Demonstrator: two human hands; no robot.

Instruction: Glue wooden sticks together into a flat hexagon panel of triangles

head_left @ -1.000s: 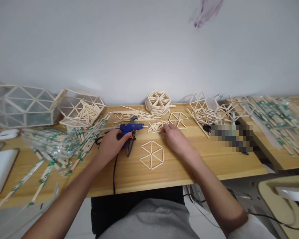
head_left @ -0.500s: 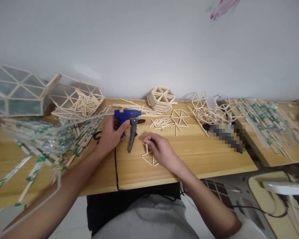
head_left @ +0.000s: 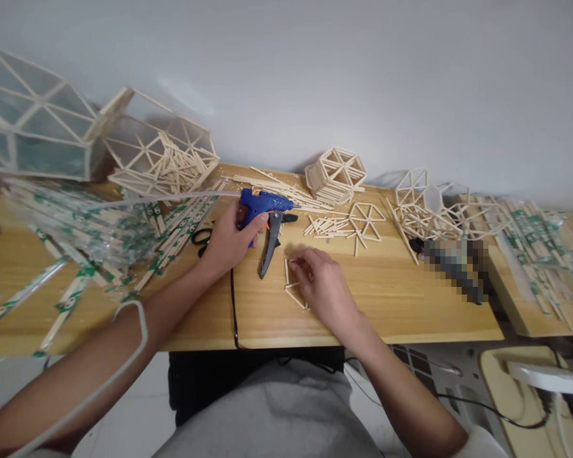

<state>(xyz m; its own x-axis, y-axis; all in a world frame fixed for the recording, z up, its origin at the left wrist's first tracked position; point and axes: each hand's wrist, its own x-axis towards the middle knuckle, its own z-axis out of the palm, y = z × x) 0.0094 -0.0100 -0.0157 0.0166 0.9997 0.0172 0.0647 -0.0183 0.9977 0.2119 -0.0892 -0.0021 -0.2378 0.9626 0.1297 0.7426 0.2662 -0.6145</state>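
My left hand [head_left: 229,240] is closed round the grip of a blue hot glue gun [head_left: 266,208], nozzle pointing right, a long glue stick trailing left from its back. My right hand [head_left: 321,284] lies curled over a flat hexagon of thin wooden sticks [head_left: 293,289] on the wooden table [head_left: 386,305], fingers pinched on a stick at its top edge. Only the hexagon's left part shows past the hand. The gun's nozzle is just above and left of my right fingers.
A stack of finished stick hexagons [head_left: 337,175] stands at the back, with loose sticks [head_left: 327,226] and another flat hexagon [head_left: 367,221] beside it. Large faceted stick frames [head_left: 162,152] and wrapped chopsticks [head_left: 100,235] fill the left. More stick frames [head_left: 434,207] lie right. A black cable [head_left: 233,305] runs off the front edge.
My left hand lifted the glue gun off the table. My right hand came back from the loose sticks and settled on the flat hexagon. The camera tilted down and left.
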